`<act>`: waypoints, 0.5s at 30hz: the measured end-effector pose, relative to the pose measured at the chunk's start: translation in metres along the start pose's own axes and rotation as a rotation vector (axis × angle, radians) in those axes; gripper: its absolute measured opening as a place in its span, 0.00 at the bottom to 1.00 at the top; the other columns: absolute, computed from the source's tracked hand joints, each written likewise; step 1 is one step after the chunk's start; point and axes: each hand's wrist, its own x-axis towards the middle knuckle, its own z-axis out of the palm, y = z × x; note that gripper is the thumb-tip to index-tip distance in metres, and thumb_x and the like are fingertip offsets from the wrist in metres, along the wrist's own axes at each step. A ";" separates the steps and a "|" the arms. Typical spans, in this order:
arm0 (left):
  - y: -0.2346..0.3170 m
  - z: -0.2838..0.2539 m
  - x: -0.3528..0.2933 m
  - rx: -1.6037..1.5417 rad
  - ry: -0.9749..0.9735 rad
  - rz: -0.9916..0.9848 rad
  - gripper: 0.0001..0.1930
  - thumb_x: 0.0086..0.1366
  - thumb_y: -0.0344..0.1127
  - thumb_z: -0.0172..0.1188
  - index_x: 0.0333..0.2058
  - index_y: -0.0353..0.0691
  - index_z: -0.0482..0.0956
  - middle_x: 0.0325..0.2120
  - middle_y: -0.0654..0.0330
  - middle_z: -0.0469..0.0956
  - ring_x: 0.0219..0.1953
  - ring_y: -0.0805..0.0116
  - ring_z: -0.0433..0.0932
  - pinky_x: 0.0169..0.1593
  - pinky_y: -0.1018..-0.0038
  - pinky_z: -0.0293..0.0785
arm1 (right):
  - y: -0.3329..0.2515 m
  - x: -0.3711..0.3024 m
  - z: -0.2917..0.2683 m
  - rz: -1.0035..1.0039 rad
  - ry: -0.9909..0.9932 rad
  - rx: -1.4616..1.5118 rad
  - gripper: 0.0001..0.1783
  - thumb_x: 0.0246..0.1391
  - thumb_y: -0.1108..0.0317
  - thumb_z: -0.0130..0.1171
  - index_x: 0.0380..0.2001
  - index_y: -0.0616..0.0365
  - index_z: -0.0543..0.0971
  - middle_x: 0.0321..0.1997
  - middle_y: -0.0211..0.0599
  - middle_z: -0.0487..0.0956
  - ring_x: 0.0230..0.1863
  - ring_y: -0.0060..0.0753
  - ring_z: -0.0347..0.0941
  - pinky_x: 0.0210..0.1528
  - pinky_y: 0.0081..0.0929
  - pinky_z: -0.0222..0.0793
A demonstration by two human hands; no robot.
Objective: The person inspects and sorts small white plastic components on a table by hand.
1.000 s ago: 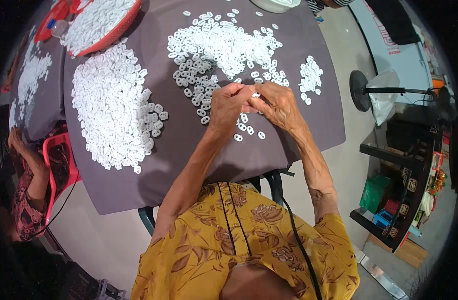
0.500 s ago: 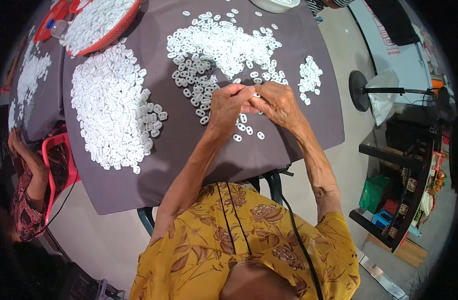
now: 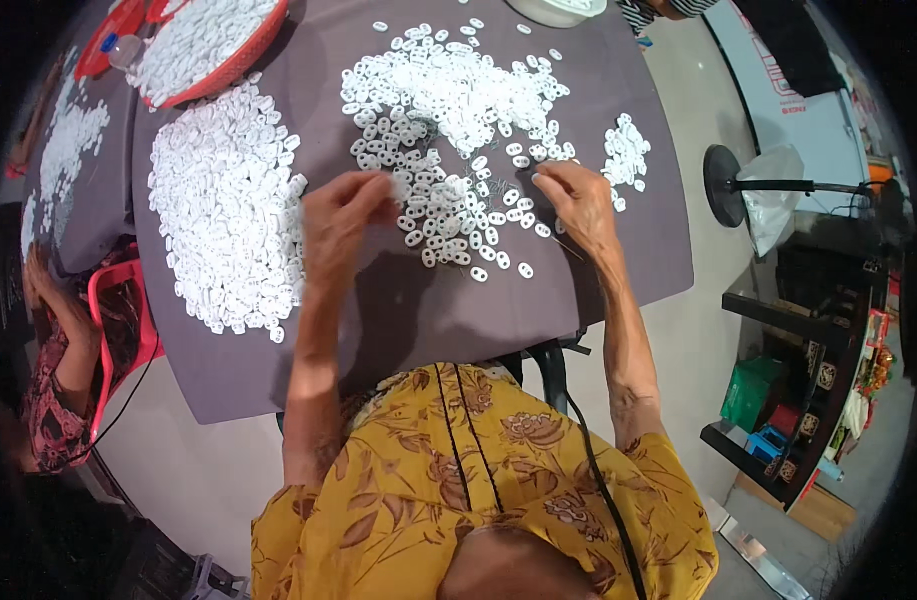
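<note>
Small white oval plastic pieces, each with two holes, lie in a loose middle heap (image 3: 458, 90) on a grey-brown tablecloth, with fine dark wires among them. My left hand (image 3: 343, 210) hovers between this heap and a dense left pile (image 3: 223, 220) of white pieces. Motion smears its curled fingers, so whatever they hold is hidden. At the heap's right edge, my right hand (image 3: 578, 200) has thumb and forefinger pinched together, on something too small to name. A thin stick-like thing (image 3: 566, 246) shows beneath that hand.
A red basket (image 3: 248, 60) full of white pieces stands at the far left, beside a clear bottle (image 3: 121, 50). A white bowl (image 3: 558, 12) is at the far edge. A small cluster (image 3: 626, 152) lies right. Another person's arm (image 3: 63, 310) rests at the left table.
My hands, together over the heap before, are now apart. The left has swung left toward the dense pile; the right has shifted slightly right and down, uncovering pieces and wires between them.
</note>
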 end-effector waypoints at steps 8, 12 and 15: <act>-0.006 -0.068 -0.035 0.666 0.271 0.158 0.12 0.54 0.31 0.59 0.36 0.32 0.77 0.21 0.57 0.77 0.21 0.74 0.73 0.26 0.77 0.69 | 0.000 0.032 0.035 -0.297 -0.146 -0.237 0.07 0.45 0.74 0.54 0.30 0.59 0.78 0.24 0.41 0.74 0.26 0.42 0.72 0.29 0.32 0.67; -0.005 -0.071 -0.042 0.848 0.436 0.194 0.12 0.52 0.31 0.60 0.36 0.31 0.77 0.21 0.54 0.76 0.21 0.68 0.73 0.27 0.76 0.70 | 0.002 0.034 0.035 -0.408 -0.114 -0.207 0.06 0.40 0.76 0.55 0.25 0.57 0.78 0.19 0.39 0.73 0.20 0.39 0.71 0.24 0.33 0.69; -0.010 -0.058 -0.031 0.692 0.300 0.322 0.12 0.52 0.32 0.60 0.35 0.33 0.77 0.25 0.53 0.76 0.23 0.67 0.75 0.28 0.75 0.70 | 0.000 0.032 0.037 -0.447 -0.155 -0.246 0.04 0.40 0.76 0.55 0.24 0.58 0.78 0.19 0.39 0.73 0.21 0.39 0.72 0.24 0.34 0.69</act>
